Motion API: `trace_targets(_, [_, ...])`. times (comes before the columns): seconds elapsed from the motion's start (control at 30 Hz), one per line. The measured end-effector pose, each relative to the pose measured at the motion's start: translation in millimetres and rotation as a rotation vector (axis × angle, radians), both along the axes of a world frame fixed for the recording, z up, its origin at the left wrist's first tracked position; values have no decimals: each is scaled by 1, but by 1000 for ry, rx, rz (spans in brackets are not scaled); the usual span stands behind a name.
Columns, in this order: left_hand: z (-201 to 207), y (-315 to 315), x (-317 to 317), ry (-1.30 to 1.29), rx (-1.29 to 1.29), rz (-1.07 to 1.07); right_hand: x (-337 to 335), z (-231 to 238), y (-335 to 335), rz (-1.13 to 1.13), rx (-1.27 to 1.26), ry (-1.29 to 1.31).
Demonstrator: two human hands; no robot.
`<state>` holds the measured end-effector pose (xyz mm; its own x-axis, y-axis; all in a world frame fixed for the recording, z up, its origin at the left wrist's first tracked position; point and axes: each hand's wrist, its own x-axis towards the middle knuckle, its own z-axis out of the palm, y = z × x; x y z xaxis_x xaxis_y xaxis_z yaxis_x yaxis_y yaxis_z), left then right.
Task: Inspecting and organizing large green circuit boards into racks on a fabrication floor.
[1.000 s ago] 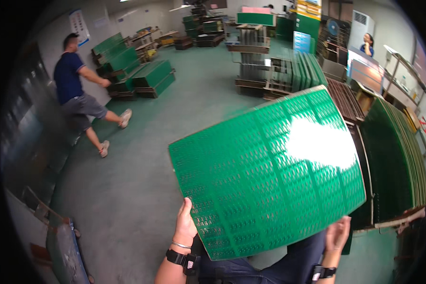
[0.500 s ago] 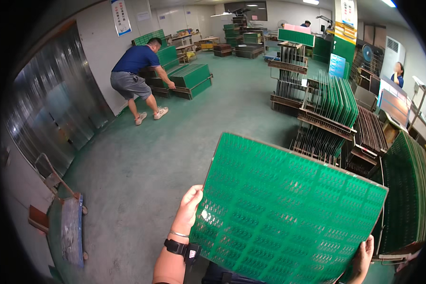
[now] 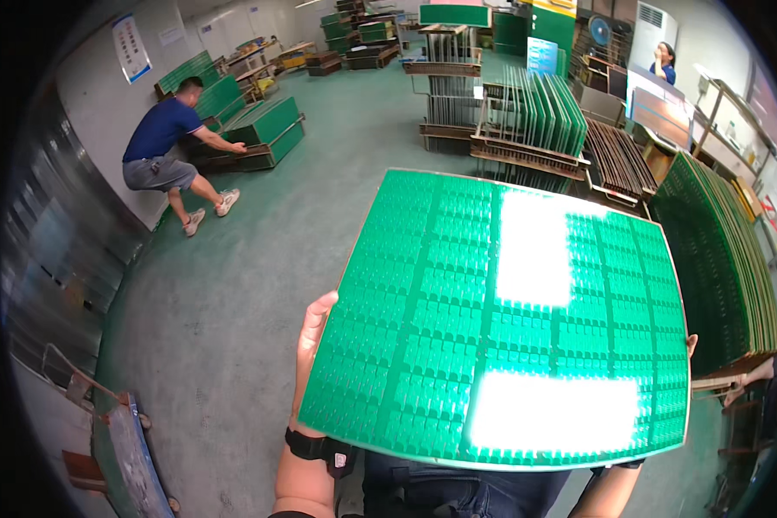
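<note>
A large green circuit board panel (image 3: 445, 319), with rows of small repeated patterns, is held up in front of me. Two bright light reflections wash out parts of its face. My left hand (image 3: 312, 330) grips the panel's left edge, its fingers partly behind the board. At the opposite edge my right hand (image 3: 691, 345) holds on, mostly hidden by the panel with only fingertips showing. A dark band with a small device circles my left wrist.
Racks of upright green panels (image 3: 540, 112) stand ahead to the right, beside a large stack of boards (image 3: 725, 268). At the left, a co-worker (image 3: 168, 134) bends over a green-panel rack (image 3: 272, 125). A flat trolley (image 3: 136, 449) sits lower left; another person (image 3: 665, 65) is far right.
The panel has been tilted and raised, and strong reflections now show on it. My view has turned right and down, so the room sits further left and higher.
</note>
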<state>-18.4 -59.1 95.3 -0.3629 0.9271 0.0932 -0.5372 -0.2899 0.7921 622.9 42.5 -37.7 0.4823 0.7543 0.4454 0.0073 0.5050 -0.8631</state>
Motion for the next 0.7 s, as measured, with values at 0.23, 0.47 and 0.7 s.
trace_targets(0.23, [13,-4,20,-182,-289,-83,-69,8,-20,155,-90,84])
trace_targets(0.47, [-30,-12,-22,30,-248,-303,-88,-16,-44,362,-155,186])
trace_targets(0.7, [-41,-15,-9,17,-243,-217,-107,-33,-63,563,-217,285])
